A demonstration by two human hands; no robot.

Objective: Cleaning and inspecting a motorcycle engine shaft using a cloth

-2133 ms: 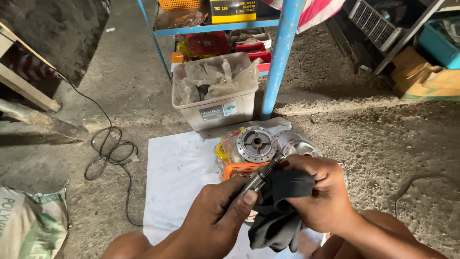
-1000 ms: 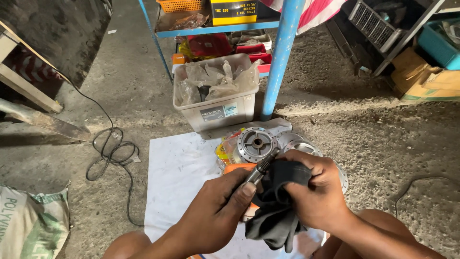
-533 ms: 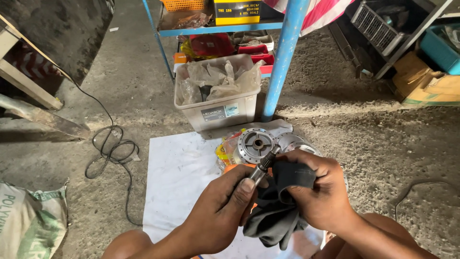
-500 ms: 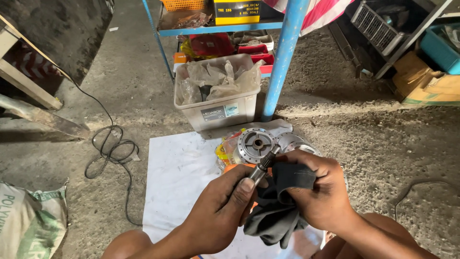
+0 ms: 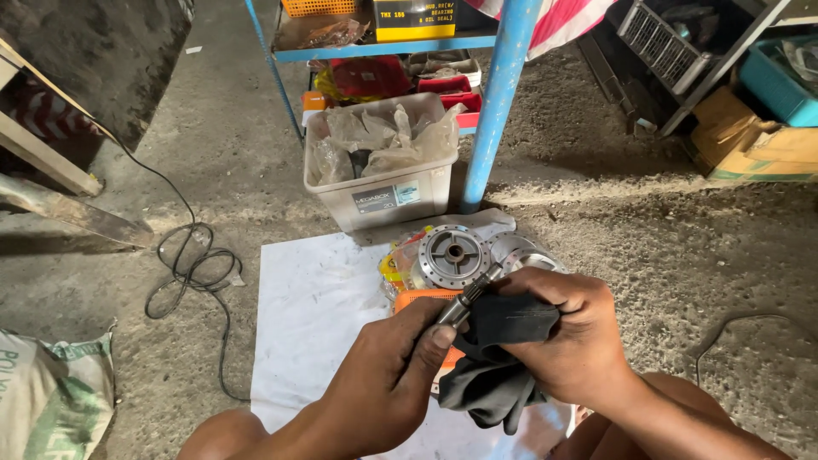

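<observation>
Together both hands (image 5: 477, 358) clasp shaft (image 5: 469, 298) (rag-wrapped).

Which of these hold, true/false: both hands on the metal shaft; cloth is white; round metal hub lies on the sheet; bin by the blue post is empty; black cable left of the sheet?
1. Both hands hold the metal shaft: true; left hand pinches it, right hand grips it through the cloth.
2. The cloth is white: false, it is dark.
3. The round metal hub lies on the white sheet: true.
4. The plastic bin is empty: false, it holds crumpled plastic bags.
5. A black cable lies left of the sheet: true.
</observation>
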